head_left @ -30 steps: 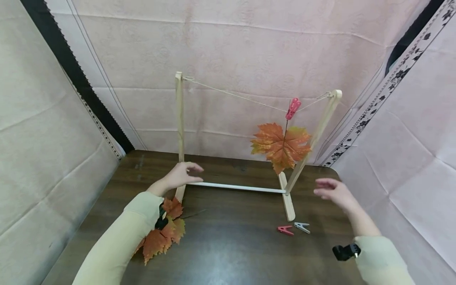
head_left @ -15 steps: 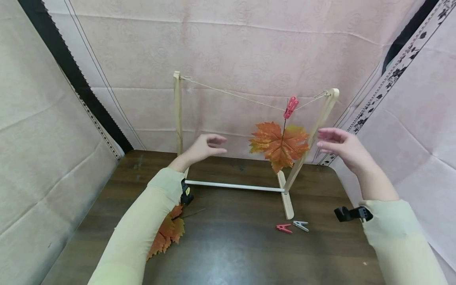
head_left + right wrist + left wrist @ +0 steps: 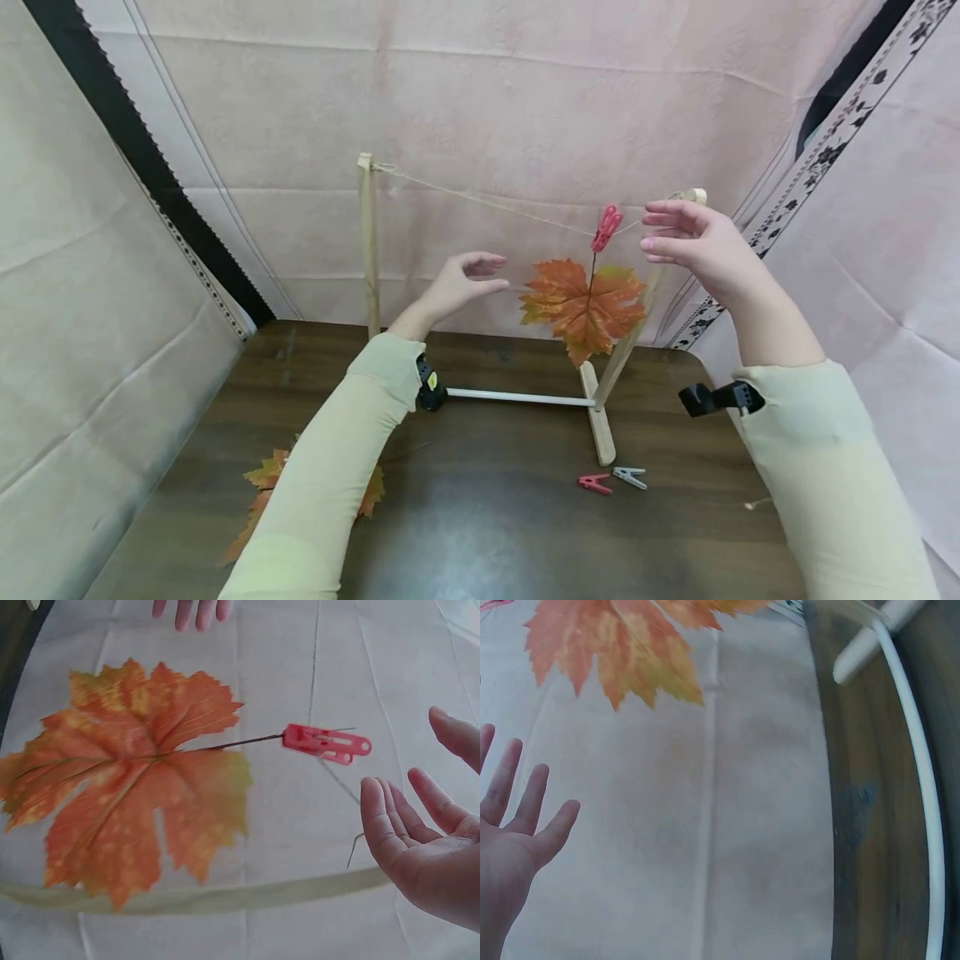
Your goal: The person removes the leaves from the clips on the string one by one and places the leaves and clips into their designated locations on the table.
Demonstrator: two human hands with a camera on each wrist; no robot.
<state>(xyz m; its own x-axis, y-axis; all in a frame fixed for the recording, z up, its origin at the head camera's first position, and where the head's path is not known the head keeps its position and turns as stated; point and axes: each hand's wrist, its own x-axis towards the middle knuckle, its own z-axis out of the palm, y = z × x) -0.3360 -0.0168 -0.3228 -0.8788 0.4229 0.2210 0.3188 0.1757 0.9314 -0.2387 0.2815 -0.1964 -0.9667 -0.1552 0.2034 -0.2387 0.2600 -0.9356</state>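
An orange artificial maple leaf (image 3: 585,308) hangs by its stem from a pink clothespin (image 3: 606,228) clipped on a thin string (image 3: 480,200). The string runs between the two uprights of a wooden frame (image 3: 370,250). My right hand (image 3: 693,242) is raised just right of the clothespin, fingers relaxed and apart from it, as the right wrist view also shows with the clothespin (image 3: 326,742). Left of the leaf, my left hand (image 3: 465,283) hovers with loosely bent fingers, holding nothing. In the left wrist view the fingers (image 3: 536,799) are spread below the leaf (image 3: 622,652).
A red clothespin (image 3: 595,484) and a pale blue clothespin (image 3: 629,477) lie on the dark wooden table (image 3: 487,517). More maple leaves (image 3: 262,492) lie at the left, partly hidden beneath my left forearm. A white rod (image 3: 517,397) joins the frame's feet. Light cloth surrounds the table.
Both hands have risen: the left moved up and right toward the hanging leaf, the right moved up beside the pink clothespin. The leaf and clothespins stay in place.
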